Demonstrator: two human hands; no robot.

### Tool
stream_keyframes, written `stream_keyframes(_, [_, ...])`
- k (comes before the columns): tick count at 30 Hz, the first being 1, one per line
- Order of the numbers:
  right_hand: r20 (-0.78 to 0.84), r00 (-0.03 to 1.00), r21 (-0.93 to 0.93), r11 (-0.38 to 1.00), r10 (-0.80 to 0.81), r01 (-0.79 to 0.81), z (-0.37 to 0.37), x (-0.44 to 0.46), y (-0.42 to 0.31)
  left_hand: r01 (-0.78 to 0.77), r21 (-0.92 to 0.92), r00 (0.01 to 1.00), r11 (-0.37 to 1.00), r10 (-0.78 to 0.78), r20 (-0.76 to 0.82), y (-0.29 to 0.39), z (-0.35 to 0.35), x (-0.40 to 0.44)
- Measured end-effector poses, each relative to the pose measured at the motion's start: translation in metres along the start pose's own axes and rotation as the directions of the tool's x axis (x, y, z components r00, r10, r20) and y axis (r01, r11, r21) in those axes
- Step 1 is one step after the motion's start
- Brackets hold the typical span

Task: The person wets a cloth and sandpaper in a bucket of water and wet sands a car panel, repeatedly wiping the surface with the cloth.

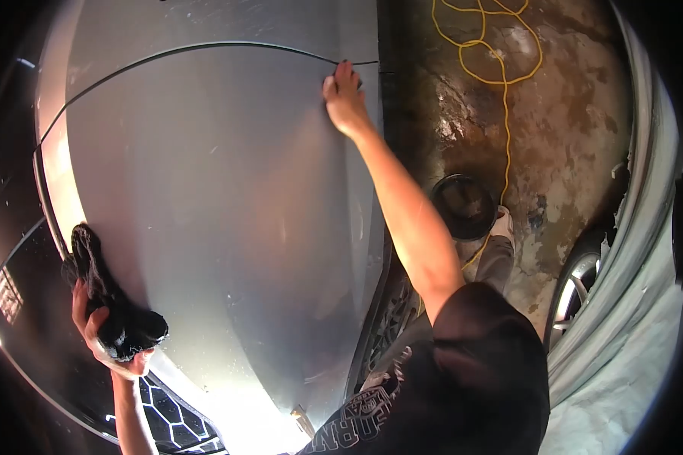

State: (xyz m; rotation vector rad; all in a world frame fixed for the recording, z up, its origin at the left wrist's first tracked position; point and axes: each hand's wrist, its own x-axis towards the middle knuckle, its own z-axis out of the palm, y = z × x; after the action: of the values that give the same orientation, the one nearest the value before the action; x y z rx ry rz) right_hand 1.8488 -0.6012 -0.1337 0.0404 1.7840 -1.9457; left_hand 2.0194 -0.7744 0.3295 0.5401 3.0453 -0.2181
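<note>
A large, smooth grey car panel (228, 167) fills the middle of the head view, crossed near its top by a curved dark seam (205, 45). At the lower left, my left hand (91, 326) is closed around a bunched black cloth (99, 280), which lies along the panel's left edge against the dark window area. My right arm reaches up to the panel's far right side. There my right hand (347, 102) has its fingers bent at the right end of the seam. Something small and dark shows at the fingertips, but I cannot make out what it is.
A black bucket (464, 205) stands on the wet, stained floor (569, 144) to the right, near a shoe (502, 222). A yellow cord (506, 136) loops across the floor. Further right are a car wheel (577, 288) and a pale draped sheet (630, 318).
</note>
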Motion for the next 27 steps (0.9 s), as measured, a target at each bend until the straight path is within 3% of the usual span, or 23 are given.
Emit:
stream_keyframes(2, [-0.138,0.988,-0.015,0.997,-0.075,0.074,0.036,-0.055,0.006,-0.001,-0.013,1.0,1.0,0.001,0.026,0.001,0.0,-0.002])
stream_keyframes(5, [0.149,0.988,0.0,0.999,0.038,-0.039,0.083,-0.241,-0.012,-0.005,-0.016,1.0,1.0,0.006,0.023,-0.001,-0.001,-0.005])
stream_keyframes(6, [0.236,0.971,0.006,1.0,-0.021,0.021,0.094,-0.288,-0.002,-0.015,0.0,1.0,1.0,0.015,0.025,-0.003,-0.002,-0.005])
stream_keyframes(8, [0.243,0.962,-0.146,0.985,0.126,-0.092,0.069,-0.234,-0.006,-0.025,0.011,0.999,1.0,0.025,0.033,-0.005,-0.002,-0.007])
stream_keyframes(9, [0.061,0.988,0.147,0.978,0.139,-0.146,0.062,-0.171,0.018,-0.013,0.007,0.999,1.0,0.012,0.029,-0.004,-0.002,-0.007])
stream_keyframes(10, [-0.119,0.993,-0.267,0.962,0.018,-0.05,0.051,-0.098,0.059,0.003,0.006,1.0,1.0,-0.003,0.019,-0.002,-0.001,-0.008])
stream_keyframes(12, [-0.258,0.966,-0.117,0.992,0.007,-0.038,-0.005,0.022,0.074,0.006,0.024,1.0,1.0,-0.006,0.02,-0.001,0.002,-0.007])
stream_keyframes(15, [-0.166,0.985,-0.269,0.963,-0.037,-0.009,0.0,-0.015,0.082,0.059,-0.028,0.998,0.998,-0.06,-0.027,0.0,0.004,-0.01])
stream_keyframes(16, [-0.135,0.99,-0.265,0.964,-0.039,0.002,0.027,-0.074,0.086,0.054,0.009,0.998,0.998,-0.054,-0.027,0.0,0.003,-0.011])
stream_keyframes(18, [0.063,0.991,-0.106,0.988,0.121,-0.114,0.083,-0.223,0.083,0.053,-0.006,0.998,0.999,-0.053,-0.018,-0.003,0.001,-0.013])
stream_keyframes(20, [0.185,0.966,0.075,0.977,0.183,-0.199,0.103,-0.348,0.072,0.05,0.002,0.999,0.999,-0.05,-0.002,-0.001,-0.003,-0.012])
stream_keyframes(21, [0.186,0.965,0.069,0.978,0.183,-0.199,0.101,-0.345,0.082,0.037,0.004,0.999,0.999,-0.037,-0.011,0.0,0.002,-0.009])
stream_keyframes(23, [0.238,0.942,-0.268,0.948,0.236,-0.17,0.091,-0.306,0.104,0.054,0.022,0.999,0.998,-0.054,-0.006,0.006,0.004,-0.002])
stream_keyframes(24, [0.199,0.961,-0.489,0.869,0.191,-0.072,0.073,-0.246,0.101,0.069,0.05,0.998,0.996,-0.07,0.009,0.008,0.001,-0.003])
stream_keyframes(25, [0.064,0.998,-0.477,0.878,0.007,0.025,0.059,-0.193,0.107,0.036,0.011,0.999,0.999,-0.036,-0.012,0.002,0.001,-0.007])
stream_keyframes(27, [-0.13,0.981,-0.403,0.912,-0.146,0.083,0.032,-0.088,0.092,0.015,0.012,0.999,1.0,-0.014,-0.03,-0.011,0.0,-0.011])
